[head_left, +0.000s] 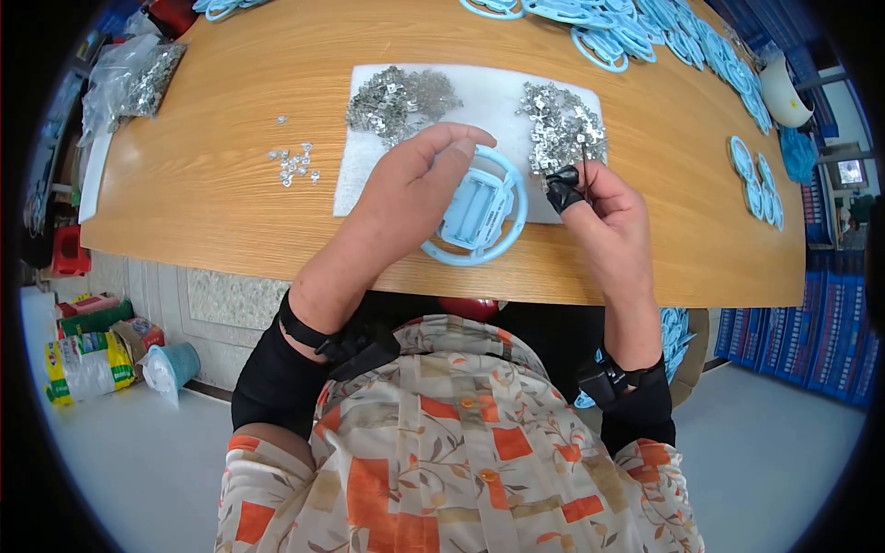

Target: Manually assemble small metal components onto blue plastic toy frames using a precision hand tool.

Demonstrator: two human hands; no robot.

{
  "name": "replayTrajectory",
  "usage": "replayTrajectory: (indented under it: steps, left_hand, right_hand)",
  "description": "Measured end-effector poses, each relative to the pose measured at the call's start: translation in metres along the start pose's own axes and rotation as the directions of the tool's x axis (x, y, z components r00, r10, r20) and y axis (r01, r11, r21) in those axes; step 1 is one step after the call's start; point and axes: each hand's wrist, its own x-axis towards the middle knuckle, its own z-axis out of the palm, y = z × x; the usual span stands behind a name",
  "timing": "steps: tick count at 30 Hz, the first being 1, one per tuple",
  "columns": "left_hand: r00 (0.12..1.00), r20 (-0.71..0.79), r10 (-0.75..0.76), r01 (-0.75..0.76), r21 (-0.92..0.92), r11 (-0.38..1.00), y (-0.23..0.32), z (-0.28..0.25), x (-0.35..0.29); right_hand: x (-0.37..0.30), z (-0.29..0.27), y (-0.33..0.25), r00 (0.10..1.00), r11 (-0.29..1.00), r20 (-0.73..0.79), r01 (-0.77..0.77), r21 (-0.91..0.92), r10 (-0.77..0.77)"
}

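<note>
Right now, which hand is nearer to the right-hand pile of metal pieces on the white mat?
The right hand, at the near edge of the right-hand pile, holding a thin dark tool. The left hand is farther off, left of the pile, on the blue wheel.

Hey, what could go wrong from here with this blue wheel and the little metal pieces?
The blue wheel in the left hand is near the table's front edge; it might drop if released. The thin tool in the right hand might scatter the loose metal pieces.

A light-blue wheel (477, 214), recess upward, is left of a slender dark tool (584, 157).
</note>
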Motion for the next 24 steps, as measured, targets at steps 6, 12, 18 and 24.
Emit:
replayTrajectory:
  steps: [6,12,18,24]
  left_hand:
    - [0.979,-0.194,0.064,-0.088,-0.117,0.989,-0.004,0.002,0.003]
    - [0.973,-0.218,-0.079,0.014,-0.285,0.958,-0.002,0.002,0.0]
    - [0.974,-0.155,-0.163,0.077,-0.451,0.889,-0.004,0.013,-0.005]
    - [0.985,0.083,0.152,-0.142,-0.119,0.983,0.021,-0.002,-0.001]
  right_hand:
    - [-0.007,0.01,0.004,0.998,0.976,0.018,-0.063,0.209,0.06]
    - [-0.005,0.012,0.006,0.963,0.908,0.061,-0.267,0.323,0.261]
    - [-0.008,0.003,0.016,0.948,0.885,0.122,-0.318,0.34,0.294]
    - [-0.003,-0.018,-0.001,0.971,0.978,0.223,-0.123,0.167,0.084]
